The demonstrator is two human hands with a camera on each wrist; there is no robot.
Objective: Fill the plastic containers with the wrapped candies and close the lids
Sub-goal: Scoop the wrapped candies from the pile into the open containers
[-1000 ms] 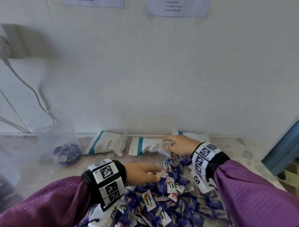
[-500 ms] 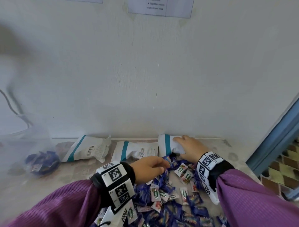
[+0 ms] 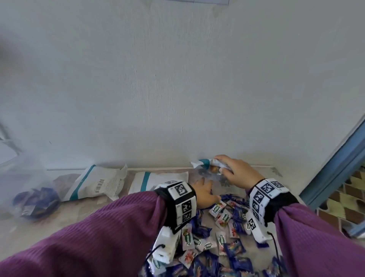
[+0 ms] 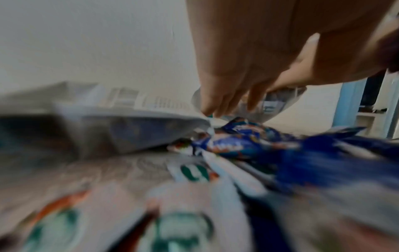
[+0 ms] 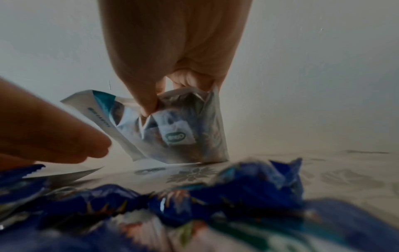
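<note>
While the right hand (image 5: 172,56) pinches a bag (image 5: 179,129), only its wrist view shows one candy (image 5: 176,133) inside; left hand (image 3: 203,194) fingers extended, writing illegible.

A pale wall (image 3: 177,79) rises behind a patterned tabletop (image 3: 59,221). Two white packets with teal stripes lie flat along the wall's foot, one with a barcode (image 3: 94,182) and another (image 3: 158,181) just to its right. A sheet of paper (image 3: 209,1) is stuck at the top of the wall. At the right stands a blue door frame (image 3: 335,168), with patterned floor tiles (image 3: 347,195) beyond it.
</note>
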